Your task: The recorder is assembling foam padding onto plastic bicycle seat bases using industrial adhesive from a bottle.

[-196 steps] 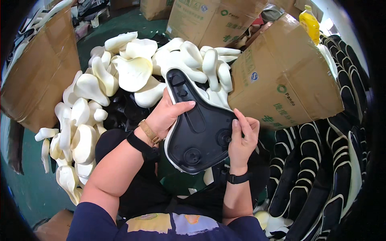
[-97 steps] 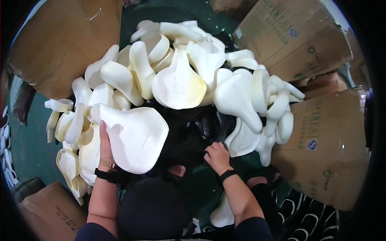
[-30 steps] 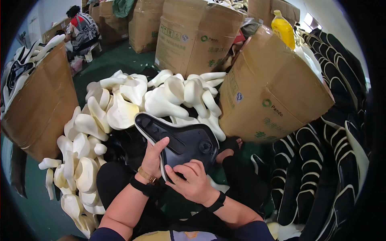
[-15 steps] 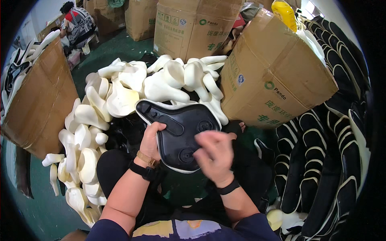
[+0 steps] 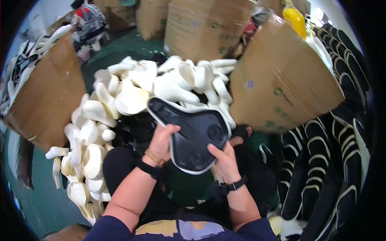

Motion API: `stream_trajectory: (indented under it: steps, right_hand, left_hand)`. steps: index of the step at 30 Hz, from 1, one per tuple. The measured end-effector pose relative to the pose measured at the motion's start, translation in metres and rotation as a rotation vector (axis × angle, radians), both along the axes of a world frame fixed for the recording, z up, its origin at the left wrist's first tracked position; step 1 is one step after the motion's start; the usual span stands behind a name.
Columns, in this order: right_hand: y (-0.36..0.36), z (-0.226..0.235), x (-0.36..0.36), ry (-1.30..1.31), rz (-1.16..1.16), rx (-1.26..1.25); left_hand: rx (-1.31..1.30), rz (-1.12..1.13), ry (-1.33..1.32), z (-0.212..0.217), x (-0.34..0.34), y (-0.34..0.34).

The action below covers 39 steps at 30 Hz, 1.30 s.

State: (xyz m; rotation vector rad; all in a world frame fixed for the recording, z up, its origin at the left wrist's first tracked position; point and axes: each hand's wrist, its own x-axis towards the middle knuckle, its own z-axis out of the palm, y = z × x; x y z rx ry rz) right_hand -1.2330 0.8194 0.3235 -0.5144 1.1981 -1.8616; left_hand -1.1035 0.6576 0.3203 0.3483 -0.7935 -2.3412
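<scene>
A bicycle saddle [image 5: 192, 135] lies between my hands, its black plastic underside facing up and a white foam rim around its edge. The narrow nose points to the far left, and the wide rear is toward the right. My left hand [image 5: 161, 142] grips the edge beside the nose, thumb over the black base. On the wide end, my right hand [image 5: 226, 161] holds the rim with its thumb on top; its other fingers are mostly hidden underneath. White foam saddle pads [image 5: 130, 98] are heaped just beyond and to the left, beside some dark pieces [image 5: 134, 130].
Tall cardboard boxes stand at the left [image 5: 48, 94], far middle [image 5: 201, 30] and right [image 5: 277, 80]. A yellow bottle [image 5: 294, 20] tops the right box. Stacked black saddle pieces with pale edges [image 5: 313, 160] fill the right side. Another person [image 5: 90, 24] sits far left.
My right hand, blurred above the saddle before, has come down and closed on its right edge. My left hand keeps its grip. The view has shifted slightly.
</scene>
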Motion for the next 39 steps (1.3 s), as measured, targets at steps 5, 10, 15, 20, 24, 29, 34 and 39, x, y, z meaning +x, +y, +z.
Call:
stream_trajectory:
  steps: [5,10,15,20,24,29,34,39]
  right_hand:
    - [0.024,0.013,-0.002,0.037,0.004,-0.002]
    - [0.049,0.016,0.004,0.052,-0.062,0.084]
    - [0.122,0.082,-0.013,0.397,-0.29,0.126]
    - [0.236,0.216,-0.023,0.956,-0.601,0.692]
    - [0.27,0.303,-0.006,1.199,0.085,1.57]
    - [0.214,0.276,-0.026,1.184,-0.128,1.319]
    - [0.091,0.195,-0.094,1.236,0.362,0.973]
    - [-0.066,-0.002,-0.155,0.751,0.589,0.732]
  left_hand:
    - [0.015,0.242,0.075,0.028,-0.001,0.0]
    - [-0.474,0.339,-0.151,0.019,0.006,-0.005]
    - [-0.87,-0.007,-0.446,0.042,0.018,0.024]
    - [-0.549,0.053,-0.1,0.083,0.059,-0.007]
    - [-0.344,0.304,0.026,0.112,0.098,-0.044]
    - [-0.18,0.491,0.012,0.091,0.112,-0.075]
    - [-0.224,0.423,-0.021,0.087,0.142,-0.104]
    - [-0.27,0.432,-0.479,0.021,0.178,-0.154]
